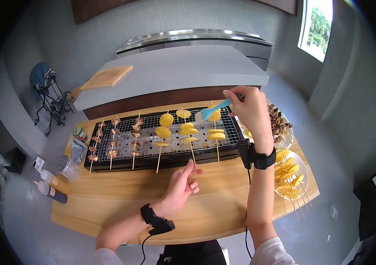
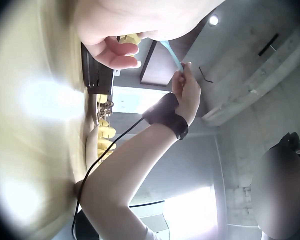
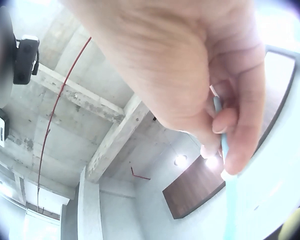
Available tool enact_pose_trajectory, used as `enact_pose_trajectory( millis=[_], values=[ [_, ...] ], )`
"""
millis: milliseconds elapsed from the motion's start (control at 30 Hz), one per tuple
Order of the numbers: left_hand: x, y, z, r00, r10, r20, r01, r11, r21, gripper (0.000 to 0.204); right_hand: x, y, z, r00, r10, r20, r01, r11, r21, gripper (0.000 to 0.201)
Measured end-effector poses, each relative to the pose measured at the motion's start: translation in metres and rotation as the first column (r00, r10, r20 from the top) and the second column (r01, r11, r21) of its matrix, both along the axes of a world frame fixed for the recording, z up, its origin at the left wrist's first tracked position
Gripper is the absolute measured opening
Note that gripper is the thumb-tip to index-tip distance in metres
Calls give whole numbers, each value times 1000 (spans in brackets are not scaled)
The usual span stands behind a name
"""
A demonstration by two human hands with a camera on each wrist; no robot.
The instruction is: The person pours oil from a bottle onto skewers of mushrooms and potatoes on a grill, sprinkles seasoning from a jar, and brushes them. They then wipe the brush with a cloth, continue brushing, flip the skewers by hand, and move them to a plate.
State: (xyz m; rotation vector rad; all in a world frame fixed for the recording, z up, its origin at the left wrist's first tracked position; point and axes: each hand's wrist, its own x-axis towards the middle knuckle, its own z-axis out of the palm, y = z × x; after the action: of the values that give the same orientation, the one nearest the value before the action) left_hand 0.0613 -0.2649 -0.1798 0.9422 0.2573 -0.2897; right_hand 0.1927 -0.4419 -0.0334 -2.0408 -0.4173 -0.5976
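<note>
My right hand (image 1: 253, 110) grips the light-blue handle of a basting brush (image 1: 218, 107), also seen in the right wrist view. The brush's pale bristles (image 1: 199, 116) hang over the grill, between the upper parts of two potato skewers. At the front edge of the grill, my left hand (image 1: 178, 187) pinches the stick end of the middle potato skewer (image 1: 189, 131) between thumb and forefinger. Yellow slices are threaded on it. To its right lies another potato skewer (image 1: 216, 136), to its left a third (image 1: 163, 132). The left wrist view hides the left fingertips' contact.
Several mushroom skewers (image 1: 135, 133) lie on the left of the black grill (image 1: 174, 157). A plate of potato skewers (image 1: 302, 160) and a plate of mushroom skewers (image 1: 288, 140) stand right. Squeeze bottles (image 1: 52, 193) and a clear jar (image 1: 67, 167) stand left. Behind is a grey counter (image 1: 183, 66).
</note>
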Motion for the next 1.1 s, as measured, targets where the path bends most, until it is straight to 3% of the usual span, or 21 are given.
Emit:
enact_pose_trajectory(
  millis=[100,333,533,900,1000,1100],
  values=[
    [5,3,2,997,-28,68,26,999,32,33,-3,7,-4,997,83,1,-83,996,21,21],
    [17,2,0,989,-54,138,51,998,30,26,-3,10,-6,997,64,45,-62,998,-28,17],
    [23,5,-2,990,-66,126,59,997,56,24,3,12,-9,997,40,64,-39,999,-26,18],
    [19,3,-2,989,-77,123,83,996,-39,25,4,21,-13,997,13,74,-9,999,-52,17],
    [15,3,0,993,-89,83,92,995,-39,29,1,22,-10,999,14,-38,-15,999,-49,18],
    [4,0,0,997,-80,8,80,997,-23,31,7,19,-16,995,16,98,-9,997,-73,19]
  ],
)
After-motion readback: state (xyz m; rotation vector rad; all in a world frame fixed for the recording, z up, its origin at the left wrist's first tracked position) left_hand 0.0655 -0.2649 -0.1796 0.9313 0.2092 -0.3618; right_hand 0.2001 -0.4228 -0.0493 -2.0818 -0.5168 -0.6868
